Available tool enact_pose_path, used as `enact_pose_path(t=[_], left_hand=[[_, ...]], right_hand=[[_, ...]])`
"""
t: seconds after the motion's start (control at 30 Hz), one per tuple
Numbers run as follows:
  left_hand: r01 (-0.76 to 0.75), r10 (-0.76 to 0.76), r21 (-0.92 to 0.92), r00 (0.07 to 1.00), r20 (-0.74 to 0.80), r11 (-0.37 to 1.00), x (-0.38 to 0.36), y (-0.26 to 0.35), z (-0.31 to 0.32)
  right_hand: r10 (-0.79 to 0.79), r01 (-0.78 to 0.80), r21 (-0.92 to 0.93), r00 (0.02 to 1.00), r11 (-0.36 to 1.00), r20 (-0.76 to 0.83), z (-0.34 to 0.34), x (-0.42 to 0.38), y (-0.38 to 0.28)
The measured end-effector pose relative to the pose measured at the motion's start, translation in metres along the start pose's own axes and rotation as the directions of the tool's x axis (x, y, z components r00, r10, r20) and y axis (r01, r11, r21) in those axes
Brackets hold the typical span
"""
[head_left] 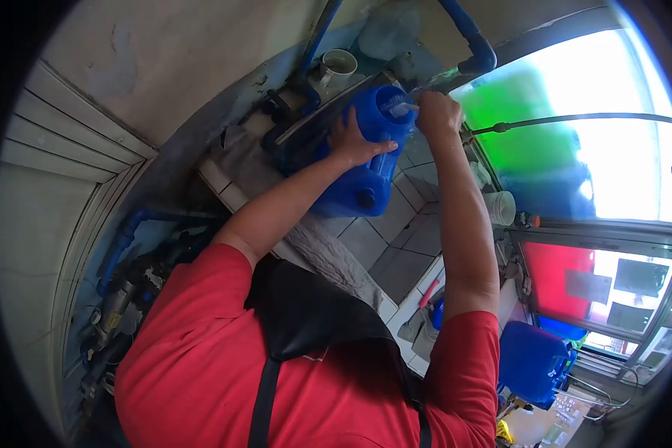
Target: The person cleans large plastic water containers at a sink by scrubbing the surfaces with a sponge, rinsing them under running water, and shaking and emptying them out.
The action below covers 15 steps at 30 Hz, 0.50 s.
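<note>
A blue plastic water jug [351,188] is tilted over the tiled basin, with its wide round mouth facing up and a dark round fitting low on its side. My left hand [357,142] grips the jug near its handle, thumb and fingers spread around the body. At the mouth, my right hand [439,116] is closed around the handle of a brush [400,109]. The brush's pale bristles sit just inside the opening. Part of the brush handle is hidden by my fingers.
A white mug [339,64] stands on the ledge beyond the jug, near blue pipes [479,54]. Grey cloth [325,254] lies along the basin's near edge. A white tub [500,208] stands by the window. Another blue jug [529,361] is at the right.
</note>
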<state>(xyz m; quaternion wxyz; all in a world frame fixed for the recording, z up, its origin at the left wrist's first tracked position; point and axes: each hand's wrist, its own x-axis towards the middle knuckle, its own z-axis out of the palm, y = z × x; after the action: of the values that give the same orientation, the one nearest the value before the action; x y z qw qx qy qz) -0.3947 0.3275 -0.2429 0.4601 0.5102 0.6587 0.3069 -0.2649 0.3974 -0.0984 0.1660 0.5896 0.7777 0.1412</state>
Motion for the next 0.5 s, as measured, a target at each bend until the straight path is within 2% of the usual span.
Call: enact_pose_path(t=[0.03, 0.07, 0.1, 0.13, 0.17, 0.23, 0.27, 0.4, 0.47, 0.5], left_hand=[[0.015, -0.015, 0.010, 1.000, 0.004, 1.000, -0.001, 0.001, -0.001], [0.018, -0.018, 0.010, 1.000, 0.002, 1.000, 0.000, 0.001, -0.001], [0.018, -0.018, 0.006, 1.000, -0.001, 1.000, 0.000, 0.001, 0.000], [0.016, -0.016, 0.002, 1.000, -0.002, 1.000, 0.000, 0.001, 0.001], [0.017, -0.017, 0.003, 1.000, 0.001, 1.000, 0.001, 0.000, 0.000], [0.013, -0.013, -0.015, 1.000, 0.013, 1.000, 0.002, -0.001, -0.003], [0.009, -0.009, -0.013, 1.000, 0.012, 1.000, 0.001, 0.001, -0.002], [0.003, -0.003, -0.001, 1.000, -0.010, 1.000, -0.002, 0.002, 0.000], [0.005, -0.005, -0.003, 1.000, -0.003, 1.000, 0.000, 0.001, 0.001], [0.002, -0.002, -0.011, 1.000, 0.001, 1.000, 0.002, -0.001, 0.000]], right_hand=[[0.025, -0.023, 0.025, 0.997, 0.999, -0.075, 0.002, -0.002, -0.002], [0.021, -0.019, 0.027, 0.997, 0.999, -0.075, 0.005, -0.001, -0.007], [-0.143, 0.121, -0.109, 0.964, 0.987, -0.226, 0.009, -0.002, -0.013], [-0.315, 0.232, -0.262, 0.884, 0.937, -0.346, 0.009, -0.004, -0.016], [-0.313, 0.230, -0.260, 0.886, 0.938, -0.343, 0.007, -0.003, -0.016], [-0.320, 0.274, -0.232, 0.928, 0.933, -0.192, -0.002, 0.004, -0.010], [-0.266, 0.221, -0.206, 0.937, 0.953, -0.226, -0.005, 0.008, -0.003], [-0.258, 0.227, -0.175, 0.950, 0.958, -0.178, -0.012, 0.012, -0.004], [-0.421, 0.404, -0.141, 0.899, 0.904, -0.121, -0.019, 0.008, -0.010], [-0.421, 0.405, -0.139, 0.899, 0.904, -0.122, -0.018, 0.010, -0.008]])
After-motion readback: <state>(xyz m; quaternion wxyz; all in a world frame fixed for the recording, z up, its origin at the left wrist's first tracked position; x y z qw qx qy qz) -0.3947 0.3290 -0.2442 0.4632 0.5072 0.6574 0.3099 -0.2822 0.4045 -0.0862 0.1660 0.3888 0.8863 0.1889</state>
